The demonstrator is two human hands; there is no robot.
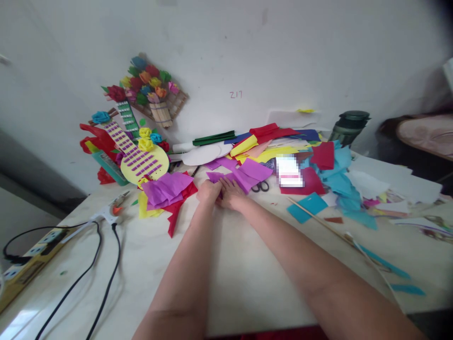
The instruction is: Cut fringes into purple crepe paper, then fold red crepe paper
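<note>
Both my hands meet at the middle of the table, pressed together on a small piece of purple crepe paper (226, 178). My left hand (208, 192) has its fingers curled and pinched on the paper's near edge. Beside it, touching it, my right hand (231, 193) also has closed fingers on the same paper. More purple sheets (255, 171) lie just behind the hands, and black scissors (261, 186) rest to their right. A crumpled pile of purple, yellow and red paper (166, 191) sits left of my left hand.
A yellow paper guitar with purple strips (141, 163) and paper flowers (148, 85) lean on the wall at the back left. A glue gun (111, 213) and black cables (102, 278) lie left. Coloured paper scraps (336, 179), a thin wooden stick (318, 221) and a dark bottle (348, 126) are to the right.
</note>
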